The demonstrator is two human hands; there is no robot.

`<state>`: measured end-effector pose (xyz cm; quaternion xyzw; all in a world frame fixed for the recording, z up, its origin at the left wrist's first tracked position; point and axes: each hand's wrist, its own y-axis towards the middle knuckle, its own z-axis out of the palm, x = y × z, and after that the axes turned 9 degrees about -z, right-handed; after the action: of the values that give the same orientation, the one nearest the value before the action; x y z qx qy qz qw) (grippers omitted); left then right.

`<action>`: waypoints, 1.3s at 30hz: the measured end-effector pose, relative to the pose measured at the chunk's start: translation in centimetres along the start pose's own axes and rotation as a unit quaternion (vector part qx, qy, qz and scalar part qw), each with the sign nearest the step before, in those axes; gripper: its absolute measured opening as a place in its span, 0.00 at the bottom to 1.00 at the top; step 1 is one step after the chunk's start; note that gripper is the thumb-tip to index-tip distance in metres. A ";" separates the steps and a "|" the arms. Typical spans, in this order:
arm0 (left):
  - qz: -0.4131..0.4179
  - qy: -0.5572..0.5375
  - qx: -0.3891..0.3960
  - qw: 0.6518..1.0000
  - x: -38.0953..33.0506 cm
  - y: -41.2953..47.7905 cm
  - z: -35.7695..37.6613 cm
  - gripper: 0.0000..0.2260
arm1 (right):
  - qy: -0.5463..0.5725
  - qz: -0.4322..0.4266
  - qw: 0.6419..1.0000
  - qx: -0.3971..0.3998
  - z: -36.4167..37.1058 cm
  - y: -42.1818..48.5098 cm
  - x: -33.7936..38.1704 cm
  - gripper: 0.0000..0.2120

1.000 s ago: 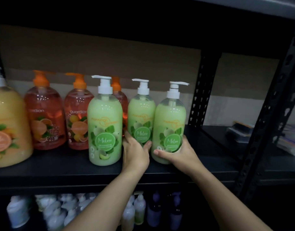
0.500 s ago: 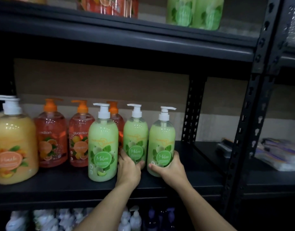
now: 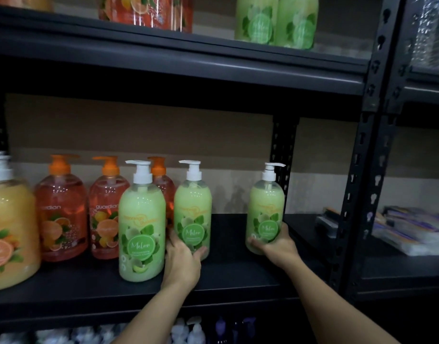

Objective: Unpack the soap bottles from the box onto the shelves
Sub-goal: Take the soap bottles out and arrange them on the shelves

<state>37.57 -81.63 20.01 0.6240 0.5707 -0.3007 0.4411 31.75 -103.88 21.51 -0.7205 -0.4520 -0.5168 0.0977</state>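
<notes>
The right hand (image 3: 278,247) now grips the right bottle (image 3: 265,207) far over toward the right end of the shelf (image 3: 226,276), near the rear post (image 3: 284,145). Half a second ago that bottle stood just beside the middle bottle (image 3: 192,209). Bare shelf now shows between the two.

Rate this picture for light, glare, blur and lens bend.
Head view: dim, the shelf underside near black; glints on the orange bottles; the yellow bottle is smeared; the front green bottle label reads Melon; the middle green bottle in the left hand and the right green bottle in the right hand are slightly soft; the posts lean from wide-angle bend.
</notes>
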 end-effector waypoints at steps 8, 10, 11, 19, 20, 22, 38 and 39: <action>0.000 0.013 -0.007 1.000 0.3 0.5 0.2 0.41 | 0.023 -0.008 0.999 0.029 -0.6 0.3 -1.3 0.45; 0.000 0.017 -0.010 1.000 0.2 0.4 0.4 0.41 | 0.031 -0.011 0.999 0.012 -0.5 0.5 -1.6 0.44; 0.000 0.021 -0.009 1.000 0.0 0.4 0.6 0.41 | 0.032 -0.013 0.999 0.010 -0.3 0.6 -1.7 0.44; -0.007 0.030 0.050 0.998 -2.9 0.1 4.6 0.37 | 0.027 -0.023 0.999 -0.022 0.2 1.5 -2.2 0.42; -0.008 0.027 0.051 0.998 -3.2 0.1 5.2 0.38 | 0.024 -0.024 0.999 -0.024 0.3 1.6 -2.3 0.42; -0.007 0.023 0.048 0.999 -3.7 -0.1 6.3 0.39 | 0.018 -0.026 0.999 -0.024 0.4 1.6 -2.4 0.43; 0.045 0.028 0.084 0.995 -2.9 0.2 7.5 0.39 | 0.023 -0.023 0.999 0.000 -0.5 1.0 -1.7 0.40; 0.042 0.028 0.085 0.995 -2.8 0.3 7.6 0.39 | 0.022 -0.023 1.000 0.002 -0.5 1.0 -1.7 0.40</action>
<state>38.35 -89.64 19.32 0.6910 0.5281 -0.3116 0.3828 32.08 -105.67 20.66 -0.6985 -0.4670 -0.5336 0.0967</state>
